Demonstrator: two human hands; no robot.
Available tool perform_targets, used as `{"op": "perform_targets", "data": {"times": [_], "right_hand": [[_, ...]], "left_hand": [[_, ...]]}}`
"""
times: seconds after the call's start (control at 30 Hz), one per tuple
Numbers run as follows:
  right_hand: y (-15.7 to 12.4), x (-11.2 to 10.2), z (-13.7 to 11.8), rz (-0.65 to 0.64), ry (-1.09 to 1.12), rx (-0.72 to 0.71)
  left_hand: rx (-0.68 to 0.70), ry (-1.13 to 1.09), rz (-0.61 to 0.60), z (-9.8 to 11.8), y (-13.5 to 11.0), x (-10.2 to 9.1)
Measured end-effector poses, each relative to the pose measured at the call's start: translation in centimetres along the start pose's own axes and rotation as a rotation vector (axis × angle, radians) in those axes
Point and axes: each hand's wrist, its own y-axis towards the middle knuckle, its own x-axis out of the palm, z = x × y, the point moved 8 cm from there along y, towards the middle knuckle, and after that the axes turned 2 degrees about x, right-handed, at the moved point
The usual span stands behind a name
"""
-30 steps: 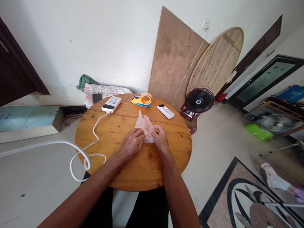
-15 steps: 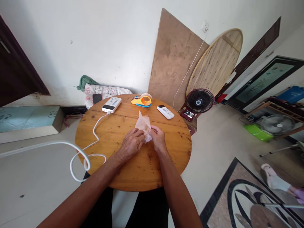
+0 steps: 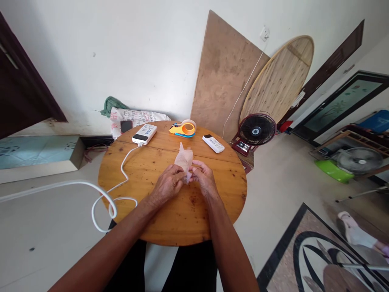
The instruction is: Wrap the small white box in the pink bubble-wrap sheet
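A crumpled, see-through whitish plastic wrap (image 3: pixel 184 158) lies between my hands over the middle of the round wooden table (image 3: pixel 170 223). My left hand (image 3: pixel 169 182) has its fingers closed on the wrap's near left side. From the right, my right hand (image 3: pixel 204 177) pinches the near right edge, its fingers curled. Whether anything is inside the wrap I cannot tell. Beyond it lies an orange and blue tape dispenser (image 3: pixel 174 129) with a roll of clear tape.
A white power bank (image 3: pixel 147 130) with a white cable (image 3: pixel 124 167) plugged in lies at the back left. Another white device (image 3: pixel 215 144) lies at the back right. A fan (image 3: pixel 256 130) stands beyond the table's right edge. Someone's foot (image 3: pixel 349 223) shows at far right.
My right hand's fingers have shifted and spread slightly at the wrap's edge. My left hand keeps its grip. The whole view has moved a little.
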Motion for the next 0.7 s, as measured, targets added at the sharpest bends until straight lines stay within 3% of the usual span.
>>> {"op": "perform_targets", "data": {"times": [0.13,0.33,0.53,0.7], "right_hand": [[-0.1,0.2,-0.2,-0.027,0.009,-0.001],[-0.2,0.3,-0.2,-0.047,-0.005,0.010],[-0.3,1.0,-0.3,-0.135,-0.118,0.010],[-0.3,1.6,-0.3,-0.175,-0.255,-0.092]], "left_hand": [[-0.054,-0.044,0.026,-0.4,0.0,-0.3],[0.038,-0.069,0.070,0.0,-0.1,-0.6],[0.025,-0.115,0.071,-0.2,-0.1,-0.6],[-0.029,-0.173,0.095,-0.5,-0.2,-0.9]]}}
